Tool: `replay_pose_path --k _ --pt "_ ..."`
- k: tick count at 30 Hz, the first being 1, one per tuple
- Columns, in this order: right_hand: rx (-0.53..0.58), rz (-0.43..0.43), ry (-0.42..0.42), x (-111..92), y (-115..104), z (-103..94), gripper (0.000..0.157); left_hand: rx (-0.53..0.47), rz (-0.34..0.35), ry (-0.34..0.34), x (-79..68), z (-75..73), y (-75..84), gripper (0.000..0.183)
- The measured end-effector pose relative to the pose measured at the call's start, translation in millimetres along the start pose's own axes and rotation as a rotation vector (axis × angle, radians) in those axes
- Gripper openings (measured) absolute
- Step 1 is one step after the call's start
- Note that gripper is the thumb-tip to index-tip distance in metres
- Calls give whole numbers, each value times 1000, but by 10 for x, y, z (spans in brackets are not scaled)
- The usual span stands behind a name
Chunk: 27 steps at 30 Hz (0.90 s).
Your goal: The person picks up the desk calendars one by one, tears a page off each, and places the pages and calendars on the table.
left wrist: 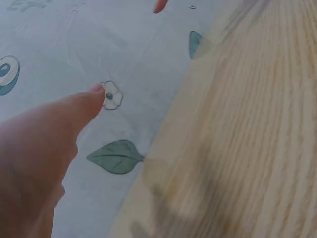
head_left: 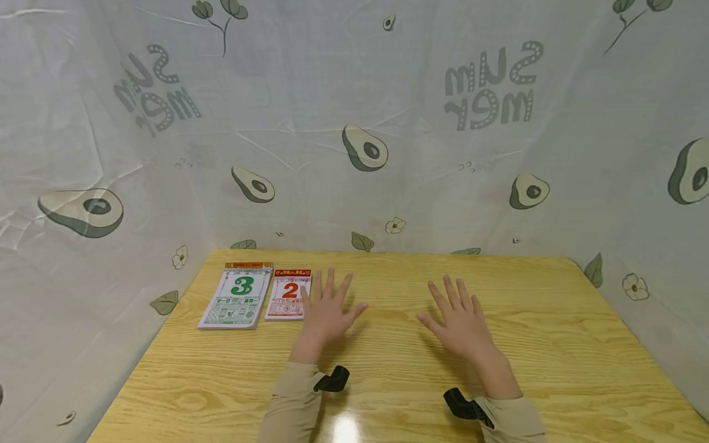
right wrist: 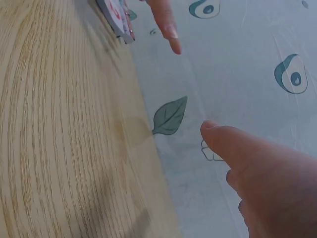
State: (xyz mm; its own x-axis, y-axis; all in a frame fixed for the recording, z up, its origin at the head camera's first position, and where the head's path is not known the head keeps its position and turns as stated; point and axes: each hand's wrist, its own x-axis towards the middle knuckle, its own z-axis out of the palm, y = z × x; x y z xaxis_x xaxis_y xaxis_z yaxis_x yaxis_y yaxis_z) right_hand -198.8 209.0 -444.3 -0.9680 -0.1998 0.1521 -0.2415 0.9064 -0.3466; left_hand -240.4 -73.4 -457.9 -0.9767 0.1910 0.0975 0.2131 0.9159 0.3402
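Two tear-off calendar pads lie side by side at the table's left. The larger pad shows a green 3 under a gold and red header. A smaller pad beside it bears a red 2 and a red header; its corner enters the right wrist view at top left. My left hand is spread above the table, its little finger overlapping the smaller pad's right edge in the head view; contact cannot be told. To the right, my right hand is also spread. Both hands hold nothing.
The wooden table reaches back to a pale curtain printed with avocados, leaves and mirrored lettering. This curtain also hangs along both sides. A black strap mount sits on the left wrist and another on the right wrist.
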Motion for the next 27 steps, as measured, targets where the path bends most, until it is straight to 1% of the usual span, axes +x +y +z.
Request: replay_pose_path --k 2,6,10,14,17,20,24,27 --pt "2 -12 6 2 -23 15 78 -24 -9 10 16 -21 -39 78" --pt "1 -35 7 14 -89 49 76 -103 -24 61 43 -75 -144 77" --pt "-11 -69 22 24 -166 111 76 -201 -35 119 43 -152 -270 73" --pt "6 -113 50 35 -250 182 76 -310 -35 165 20 -250 -390 71" --pt "39 -148 57 45 -321 231 76 -394 -45 175 9 -307 -488 70" --pt "82 -174 46 51 -392 284 76 -469 -69 173 2 -341 -586 67" --pt "149 -200 30 55 -476 353 74 -541 -88 188 1 -361 -705 64" --pt "204 -216 17 47 -529 390 73 -588 -105 182 8 -356 -791 64"
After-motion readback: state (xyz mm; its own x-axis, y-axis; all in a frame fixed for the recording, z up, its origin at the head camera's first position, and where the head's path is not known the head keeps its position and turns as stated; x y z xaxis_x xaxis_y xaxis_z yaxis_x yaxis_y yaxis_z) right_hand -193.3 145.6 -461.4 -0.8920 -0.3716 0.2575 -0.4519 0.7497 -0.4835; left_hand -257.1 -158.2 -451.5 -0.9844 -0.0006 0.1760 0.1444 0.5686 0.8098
